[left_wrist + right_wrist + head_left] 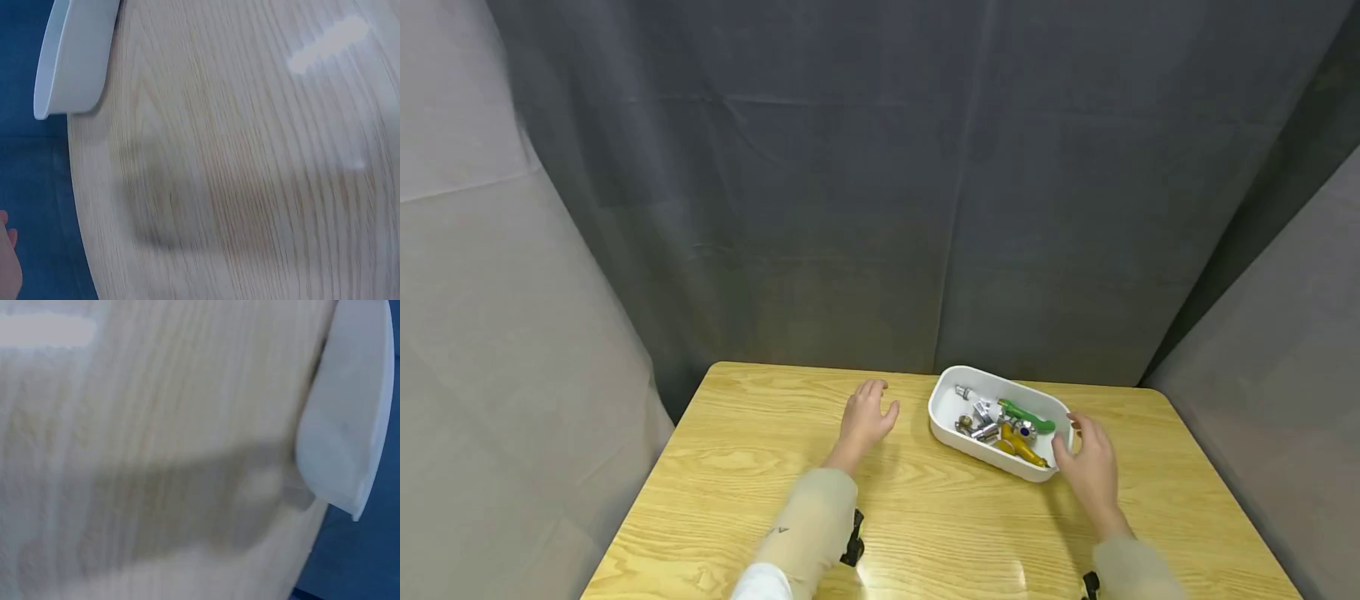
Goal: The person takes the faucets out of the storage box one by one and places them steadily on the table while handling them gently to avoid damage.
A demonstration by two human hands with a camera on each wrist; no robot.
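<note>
Tray, white plastic, oblong, round-cornered (1000, 390): on the pale wood-grain tabletop (760, 450), right of centre, near the far edge; set askew, with left end farther off than right

Contents, loosely heaped: one green curved handle-like piece (1032, 417); yellow-gold curved pieces (1026, 450); small shiny silver-coloured metal fittings (983, 433), too small to identify

Handling, as judged: steady the tray from both short ends; bring the left palm closer to the far-left end before applying any force, to avoid one-sided turning; keep thumb and fingertips on the rim, clear of the contents; keep the base level, given likely sliding and rattling of loose metal; press evenly and gently, with care for the far table edge close behind

Left hand, bare (863, 417): left of the tray, well apart from it; released, with fingers loosely extended and thumb spread toward the tray; forearm in beige sleeve (812, 517), reaching forward and slightly inward

Right hand, bare (1092, 467): at the right end of the tray; thumb and fingers parted in a wide curve about the rim, not clenched; firm contact impossible to tell, with fingers out of sight in the right wrist view; forearm angled forward and inward
</note>
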